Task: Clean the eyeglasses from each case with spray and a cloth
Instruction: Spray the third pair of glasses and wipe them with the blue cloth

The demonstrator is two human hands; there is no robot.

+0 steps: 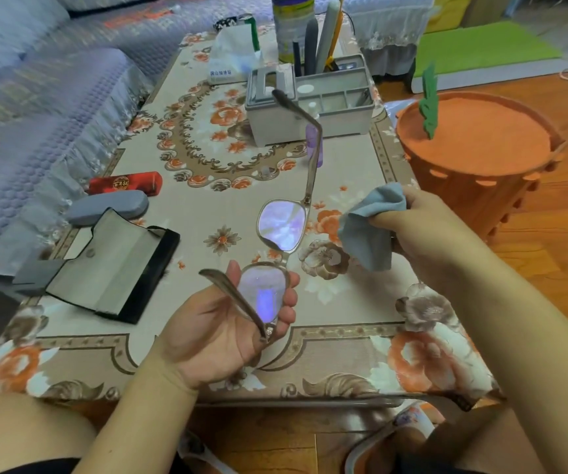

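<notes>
My left hand point(227, 323) holds a pair of clear-framed eyeglasses point(280, 227) by the near lens, arms unfolded, above the table's front half. Both lenses reflect violet light. To the right of the far lens, apart from it, my right hand point(412, 220) grips a crumpled grey-blue cloth point(368, 230). A small purple spray bottle point(313, 142) stands behind the glasses, in front of the organiser. An open black case point(115, 268) lies empty at the left. Beyond it lie a shut grey case point(108, 206) and a shut red case point(125, 183).
A grey desk organiser point(310, 100) with tall items stands mid-table, a tissue pack point(227, 56) behind it. The floral tablecloth point(207, 200) covers the low table. A sofa point(36, 114) runs along the left; an orange stool point(474, 148) stands at the right.
</notes>
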